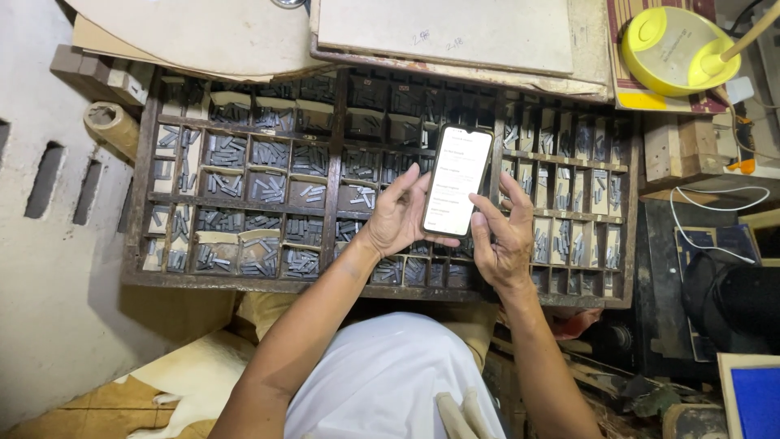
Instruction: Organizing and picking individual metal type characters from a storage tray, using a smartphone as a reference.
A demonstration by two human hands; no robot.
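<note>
My left hand point(398, 215) grips a smartphone point(457, 180) by its left edge, screen lit white with lines of text. Against the phone's lower right edge rests my right hand point(502, 236), its fingers curled around that side and the thumb by the screen. Both hands hover over a dark wooden type case point(329, 284) divided into many small compartments that hold several grey metal type pieces point(269, 187).
Flat boards point(447, 32) and cardboard sheets lie over the case's far edge. A yellow lamp base point(670, 49) sits at the top right, with white cables point(715, 195) below it. A cardboard tube point(110, 126) lies left of the case. A pale animal point(195, 374) lies on the floor.
</note>
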